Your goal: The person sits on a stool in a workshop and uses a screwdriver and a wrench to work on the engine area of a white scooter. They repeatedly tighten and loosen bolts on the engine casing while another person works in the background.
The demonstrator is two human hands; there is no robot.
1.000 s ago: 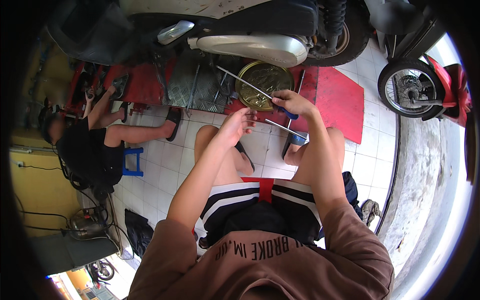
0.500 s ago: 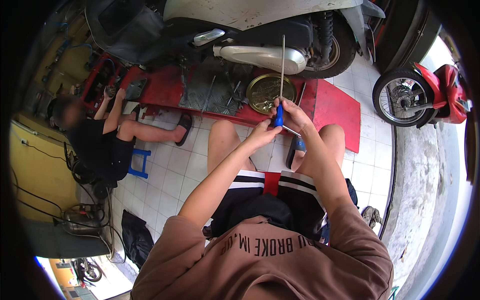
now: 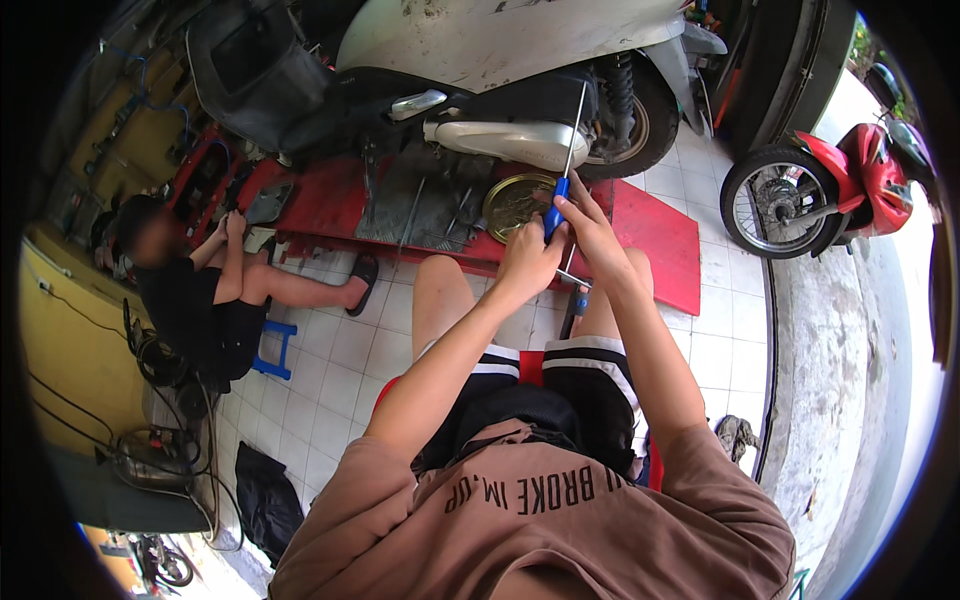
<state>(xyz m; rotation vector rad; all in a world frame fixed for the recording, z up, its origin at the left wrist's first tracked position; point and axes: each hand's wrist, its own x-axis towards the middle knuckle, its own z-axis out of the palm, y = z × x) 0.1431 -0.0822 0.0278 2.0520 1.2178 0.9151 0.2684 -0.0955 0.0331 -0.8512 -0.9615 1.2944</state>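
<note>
Between my hands is a screwdriver (image 3: 557, 208) with a blue handle and a long thin metal shaft slanting up towards the scooter. My left hand (image 3: 530, 262) is closed round the lower end of the handle. Against the handle's other side is my right hand (image 3: 591, 232), its thumb pressed on it and its fingers reaching up beside it. A thin metal rod (image 3: 572, 277) sticks out below my hands; which hand holds it is hidden. Just beyond my hands a round gold-coloured tray (image 3: 489, 213) holds small metal parts.
A grey scooter (image 3: 510, 50) stands on a red lift platform (image 3: 655, 240), where several long tools lie on a dark tread plate (image 3: 395, 225). At left another person (image 3: 190, 290) sits on a blue stool (image 3: 275, 350). A red motorcycle (image 3: 850, 185) stands at right.
My left hand has shifted up around the handle's lower end, and the right hand's fingers have straightened along it. The screwdriver tilts more to the right. The seated person's hands have come down.
</note>
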